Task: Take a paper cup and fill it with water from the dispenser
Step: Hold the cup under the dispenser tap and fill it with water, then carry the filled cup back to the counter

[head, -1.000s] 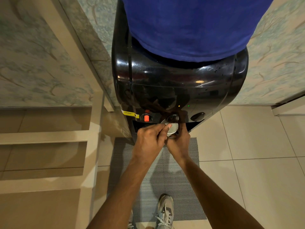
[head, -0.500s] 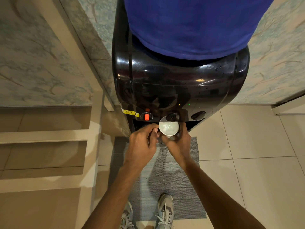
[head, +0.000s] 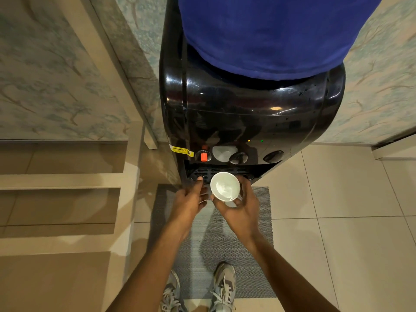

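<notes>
A white paper cup (head: 225, 186) with water in it is held upright by my right hand (head: 242, 207), just in front of the drip tray (head: 221, 171) of a black water dispenser (head: 247, 115). My left hand (head: 190, 200) is beside the cup on its left, fingers spread and holding nothing, fingertips near the tray's left end. The dispenser's taps sit above the tray: a red one (head: 204, 156) and two black ones (head: 238, 158). A blue cover (head: 265, 32) drapes the bottle on top.
A grey mat (head: 213, 239) lies on the tiled floor under my two sneakers (head: 221, 287). Beige steps (head: 60, 183) rise at the left, beside a patterned wall. Beige floor tiles (head: 337, 221) spread to the right.
The cup has come out from under the middle tap toward me and downward. My left hand has let go of the tap area and dropped to the cup's left, now spread.
</notes>
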Demonstrator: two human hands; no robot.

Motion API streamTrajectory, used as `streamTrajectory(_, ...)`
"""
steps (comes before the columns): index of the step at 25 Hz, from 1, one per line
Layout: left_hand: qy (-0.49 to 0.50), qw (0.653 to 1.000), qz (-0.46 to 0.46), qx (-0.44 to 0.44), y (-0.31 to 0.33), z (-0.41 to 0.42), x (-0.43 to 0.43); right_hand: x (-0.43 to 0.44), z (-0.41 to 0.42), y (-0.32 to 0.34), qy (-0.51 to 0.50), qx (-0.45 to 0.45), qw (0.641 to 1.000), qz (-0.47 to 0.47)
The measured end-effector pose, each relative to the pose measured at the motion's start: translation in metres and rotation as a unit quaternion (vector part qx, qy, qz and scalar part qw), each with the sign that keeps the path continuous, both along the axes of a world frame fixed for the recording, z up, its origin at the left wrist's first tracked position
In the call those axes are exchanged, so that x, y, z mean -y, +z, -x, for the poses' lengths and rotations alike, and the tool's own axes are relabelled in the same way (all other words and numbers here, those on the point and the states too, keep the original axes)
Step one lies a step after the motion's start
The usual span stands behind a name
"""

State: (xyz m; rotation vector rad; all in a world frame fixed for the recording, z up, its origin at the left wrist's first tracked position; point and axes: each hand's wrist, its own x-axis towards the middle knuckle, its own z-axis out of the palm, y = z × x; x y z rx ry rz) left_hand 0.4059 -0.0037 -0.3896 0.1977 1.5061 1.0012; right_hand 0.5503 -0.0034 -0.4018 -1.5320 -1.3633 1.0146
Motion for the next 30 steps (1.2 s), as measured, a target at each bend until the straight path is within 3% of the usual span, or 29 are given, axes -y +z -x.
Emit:
streamTrajectory(3, 0.027, 0.993, 0.013, 0.117, 0.009, 0.0, 0.003, 0.009, 0.006, 0.011, 0.017, -0.015, 1.0, -0.017)
streamTrajectory(7, 0.034, 0.983, -0.011, 0.179, 0.018, 0.002, 0.005, 0.014, 0.013, 0.027, 0.027, -0.022, 0.999, -0.021)
streamTrajectory(21, 0.024, 0.985, -0.037, 0.169, 0.057, 0.009, 0.015, 0.018, 0.017, 0.067, 0.072, -0.02, 0.997, -0.036)
streamTrajectory(27, 0.024, 0.986, -0.065, 0.152, 0.118, 0.025, 0.02, 0.017, 0.03, 0.129, 0.103, 0.003, 0.992, -0.07)
streamTrajectory(30, 0.038, 0.985, -0.071, 0.155, 0.155, 0.034, 0.024, 0.014, 0.037, 0.164, 0.119, -0.026, 0.989, -0.083)
